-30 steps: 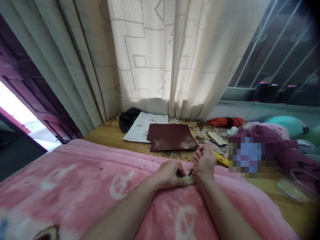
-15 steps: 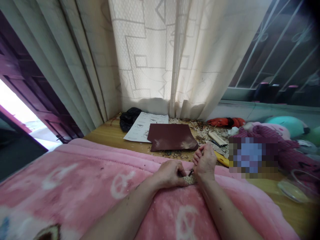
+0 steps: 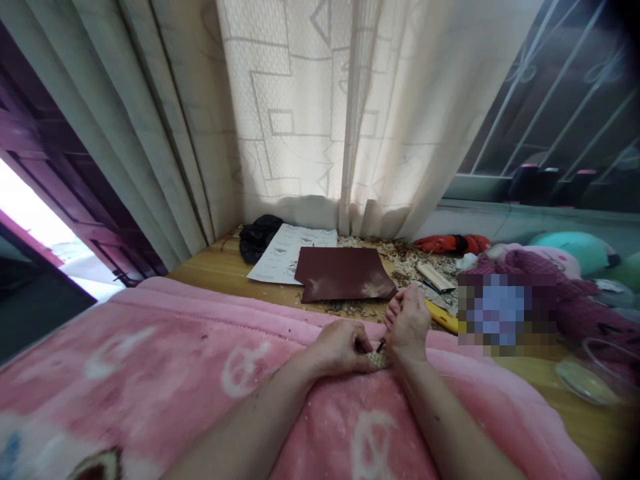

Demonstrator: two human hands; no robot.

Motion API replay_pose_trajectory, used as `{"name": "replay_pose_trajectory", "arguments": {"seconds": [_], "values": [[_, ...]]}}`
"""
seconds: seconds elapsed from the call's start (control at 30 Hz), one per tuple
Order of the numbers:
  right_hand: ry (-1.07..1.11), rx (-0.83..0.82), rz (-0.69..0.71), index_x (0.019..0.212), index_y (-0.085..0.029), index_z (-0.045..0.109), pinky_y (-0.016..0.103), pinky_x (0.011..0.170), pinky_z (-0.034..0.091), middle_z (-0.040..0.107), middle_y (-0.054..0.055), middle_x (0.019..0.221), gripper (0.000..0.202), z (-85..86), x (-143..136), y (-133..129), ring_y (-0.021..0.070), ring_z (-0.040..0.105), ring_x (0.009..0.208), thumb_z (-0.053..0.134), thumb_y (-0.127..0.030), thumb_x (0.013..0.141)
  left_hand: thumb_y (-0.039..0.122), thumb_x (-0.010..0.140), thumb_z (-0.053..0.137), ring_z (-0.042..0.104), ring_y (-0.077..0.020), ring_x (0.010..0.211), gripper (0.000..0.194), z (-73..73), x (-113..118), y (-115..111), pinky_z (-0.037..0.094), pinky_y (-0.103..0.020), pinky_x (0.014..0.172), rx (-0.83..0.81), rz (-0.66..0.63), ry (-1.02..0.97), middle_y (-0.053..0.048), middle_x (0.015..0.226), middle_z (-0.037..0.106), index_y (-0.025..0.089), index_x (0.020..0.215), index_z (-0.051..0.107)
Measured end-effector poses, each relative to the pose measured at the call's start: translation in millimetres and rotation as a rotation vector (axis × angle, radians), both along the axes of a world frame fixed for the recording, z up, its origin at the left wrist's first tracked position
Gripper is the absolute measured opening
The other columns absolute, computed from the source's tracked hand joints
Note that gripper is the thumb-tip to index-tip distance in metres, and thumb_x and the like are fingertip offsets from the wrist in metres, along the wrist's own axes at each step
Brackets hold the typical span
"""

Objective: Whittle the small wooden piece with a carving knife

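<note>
My left hand (image 3: 343,347) is closed, with thumb and forefinger pinching a small pale piece with a grid-like surface (image 3: 381,360). My right hand (image 3: 409,323) is curled into a fist just right of it. A thin dark tool (image 3: 381,345) pokes out below the right fist towards the pale piece; most of it is hidden in the hand, so its kind does not show. Whether its tip touches the piece I cannot tell. Both forearms rest over a pink fleece blanket (image 3: 190,360).
Beyond the blanket, a wooden table (image 3: 205,267) carries a maroon sheet (image 3: 345,273), printed white paper (image 3: 295,250), a black bag (image 3: 259,239) and scattered shavings (image 3: 400,257). To the right lie a pale block (image 3: 435,275), a yellow-handled item (image 3: 443,317) and a clear container (image 3: 585,383).
My right hand has shifted very slightly to the left, and the dark tool's tip with it. My left hand keeps its pinch on the pale piece.
</note>
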State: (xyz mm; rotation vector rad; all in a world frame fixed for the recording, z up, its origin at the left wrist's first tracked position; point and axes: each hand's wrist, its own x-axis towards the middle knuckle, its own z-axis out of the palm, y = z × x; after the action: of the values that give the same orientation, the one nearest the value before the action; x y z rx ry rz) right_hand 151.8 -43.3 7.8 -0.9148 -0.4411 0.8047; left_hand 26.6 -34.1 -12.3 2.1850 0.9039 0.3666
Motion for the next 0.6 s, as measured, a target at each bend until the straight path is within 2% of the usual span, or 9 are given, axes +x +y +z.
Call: {"name": "replay_pose_trajectory", "arguments": {"seconds": [0.43,0.6], "values": [[-0.074,-0.009,-0.014,0.061,-0.019,0.035,0.014,0.029,0.016,0.027,-0.009,0.040,0.035,1.0,-3.4,-1.0,0.0038,0.020,0.032,0.043,-0.048,0.079,0.037,0.058,0.066,0.051,-0.0116,0.066,0.027,1.9,0.5,-0.3,0.034,-0.018,0.056,0.014,-0.001,0.041,0.001,0.077,0.061,0.018,0.076,0.065],[-0.090,-0.023,0.051,0.060,-0.019,0.034,0.014,0.029,0.015,0.026,-0.010,0.041,0.038,0.4,-4.8,1.6,0.0036,0.019,0.032,0.044,-0.051,0.077,0.035,0.058,0.066,0.051,-0.0119,0.067,0.026,4.0,1.0,-1.0,0.035,-0.019,0.057,0.033,-0.004,0.067,0.001,0.078,0.062,0.019,0.078,0.065]]}}
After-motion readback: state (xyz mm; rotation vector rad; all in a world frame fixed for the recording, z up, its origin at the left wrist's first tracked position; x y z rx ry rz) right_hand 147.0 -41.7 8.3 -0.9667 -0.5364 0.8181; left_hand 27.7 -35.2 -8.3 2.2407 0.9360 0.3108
